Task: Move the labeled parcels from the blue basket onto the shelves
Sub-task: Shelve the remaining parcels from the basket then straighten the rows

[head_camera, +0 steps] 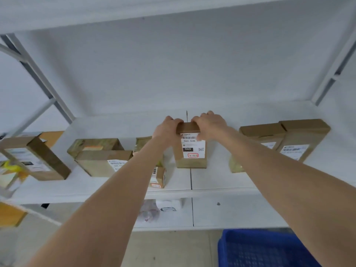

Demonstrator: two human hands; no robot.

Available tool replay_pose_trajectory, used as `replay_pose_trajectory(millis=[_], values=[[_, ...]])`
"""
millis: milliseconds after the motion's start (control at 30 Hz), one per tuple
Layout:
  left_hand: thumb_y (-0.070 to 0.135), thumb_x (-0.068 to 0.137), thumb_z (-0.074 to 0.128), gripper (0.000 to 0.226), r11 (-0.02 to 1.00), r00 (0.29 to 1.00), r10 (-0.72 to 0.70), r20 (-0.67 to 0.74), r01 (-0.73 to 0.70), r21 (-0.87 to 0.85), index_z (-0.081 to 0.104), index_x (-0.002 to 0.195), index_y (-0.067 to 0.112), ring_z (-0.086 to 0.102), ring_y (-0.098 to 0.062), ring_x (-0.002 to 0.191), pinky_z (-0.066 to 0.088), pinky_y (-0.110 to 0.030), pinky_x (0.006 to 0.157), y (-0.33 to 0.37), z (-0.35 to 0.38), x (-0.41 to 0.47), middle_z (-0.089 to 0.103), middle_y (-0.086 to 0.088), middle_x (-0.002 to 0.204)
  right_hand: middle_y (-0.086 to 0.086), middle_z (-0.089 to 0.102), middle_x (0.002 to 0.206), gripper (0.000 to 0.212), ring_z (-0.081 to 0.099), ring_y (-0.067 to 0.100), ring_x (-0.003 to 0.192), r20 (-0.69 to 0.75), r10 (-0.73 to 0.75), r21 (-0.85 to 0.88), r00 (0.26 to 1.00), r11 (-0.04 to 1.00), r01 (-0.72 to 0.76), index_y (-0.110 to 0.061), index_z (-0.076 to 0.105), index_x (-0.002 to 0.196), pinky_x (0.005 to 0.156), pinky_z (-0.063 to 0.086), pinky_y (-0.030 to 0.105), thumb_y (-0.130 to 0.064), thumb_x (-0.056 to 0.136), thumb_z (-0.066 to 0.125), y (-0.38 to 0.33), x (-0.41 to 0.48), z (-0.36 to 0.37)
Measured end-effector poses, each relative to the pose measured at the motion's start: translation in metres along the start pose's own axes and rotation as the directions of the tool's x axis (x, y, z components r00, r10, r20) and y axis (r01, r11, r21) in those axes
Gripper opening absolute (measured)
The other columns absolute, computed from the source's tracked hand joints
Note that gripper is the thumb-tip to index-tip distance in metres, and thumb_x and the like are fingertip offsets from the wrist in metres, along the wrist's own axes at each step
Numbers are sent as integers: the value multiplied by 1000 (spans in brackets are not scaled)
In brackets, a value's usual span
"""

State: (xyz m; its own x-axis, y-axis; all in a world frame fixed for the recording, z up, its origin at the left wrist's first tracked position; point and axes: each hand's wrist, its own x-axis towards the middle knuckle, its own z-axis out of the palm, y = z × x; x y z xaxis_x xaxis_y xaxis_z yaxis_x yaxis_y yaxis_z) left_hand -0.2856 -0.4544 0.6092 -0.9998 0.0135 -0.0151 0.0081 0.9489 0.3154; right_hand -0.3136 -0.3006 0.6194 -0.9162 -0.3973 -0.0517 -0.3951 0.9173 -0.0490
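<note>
A brown cardboard parcel (190, 151) with a white label reading 060 stands upright on the white shelf (221, 180), near its middle. My left hand (167, 130) grips its top left corner and my right hand (210, 126) grips its top right corner, fingers curled over the top edge. The blue basket (256, 247) sits on the floor at the lower right, partly hidden by my right forearm; what it holds cannot be seen.
Labeled brown parcels stand along the same shelf: one at the far left (36, 158), two stacked left of centre (102, 160), a small one by my left forearm (159, 177), two at the right (300, 141). A lower shelf (221, 214) holds a plastic bag (150, 211).
</note>
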Motion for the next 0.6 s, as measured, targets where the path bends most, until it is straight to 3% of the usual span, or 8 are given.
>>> replay_pose_trajectory(millis=[100, 267, 367, 433, 467, 533, 600], values=[[20, 87, 55, 51, 998, 998, 60, 37, -60, 3, 45, 136, 31, 53, -30, 115, 45, -37, 97, 26, 9, 4, 41, -4, 132, 3, 58, 112, 50, 44, 25, 115, 55, 60, -78, 997, 995, -55, -25, 52, 125, 81, 33, 35, -25, 79, 68, 24, -14, -7], [20, 89, 53, 54, 995, 994, 92, 54, -90, -39, 41, 141, 31, 50, -30, 121, 42, -38, 101, 52, 21, 0, 40, -4, 137, 3, 58, 115, 53, 42, 26, 118, 96, 142, -84, 985, 987, -134, -25, 49, 128, 95, 34, 42, -21, 79, 69, 47, -31, -8], [20, 88, 56, 67, 995, 994, 91, 68, -87, -56, 27, 148, 26, 44, -26, 129, 40, -38, 104, 46, 15, -12, 30, -3, 148, 6, 47, 131, 80, 33, 29, 131, 141, 135, -55, 981, 990, -128, -25, 36, 141, 107, 26, 49, -39, 73, 76, 44, -38, -9], [15, 88, 55, 71, 1000, 998, 29, 55, -28, -12, 20, 150, 22, 44, -26, 128, 44, -38, 100, 28, 6, -23, 25, -4, 151, 5, 37, 141, 96, 26, 27, 137, 43, 74, -1, 996, 997, -74, -25, 29, 145, 111, 22, 47, -56, 67, 75, 33, -43, -16], [10, 88, 53, 70, 1000, 999, -23, 37, 23, 8, 21, 149, 21, 47, -27, 126, 46, -38, 96, 16, 2, -28, 25, -5, 150, 4, 37, 140, 93, 28, 25, 135, -60, 34, 31, 998, 999, -32, -25, 32, 143, 109, 26, 42, -60, 67, 73, 23, -45, -20], [6, 89, 48, 63, 992, 993, -118, -3, 118, 38, 27, 147, 20, 48, -28, 124, 46, -39, 94, -11, -1, -40, 29, -6, 148, 2, 42, 131, 75, 37, 22, 125, -263, -35, 114, 964, 991, 68, -24, 43, 131, 99, 35, 35, -59, 71, 70, -2, -47, -25], [8, 90, 48, 58, 980, 982, -188, -24, 189, 55, 32, 145, 19, 46, -28, 126, 44, -41, 97, -38, -2, -48, 33, -7, 144, 0, 44, 125, 60, 41, 20, 120, -294, -97, 179, 951, 972, 154, -23, 48, 122, 92, 39, 33, -55, 76, 67, -35, -48, -20]])
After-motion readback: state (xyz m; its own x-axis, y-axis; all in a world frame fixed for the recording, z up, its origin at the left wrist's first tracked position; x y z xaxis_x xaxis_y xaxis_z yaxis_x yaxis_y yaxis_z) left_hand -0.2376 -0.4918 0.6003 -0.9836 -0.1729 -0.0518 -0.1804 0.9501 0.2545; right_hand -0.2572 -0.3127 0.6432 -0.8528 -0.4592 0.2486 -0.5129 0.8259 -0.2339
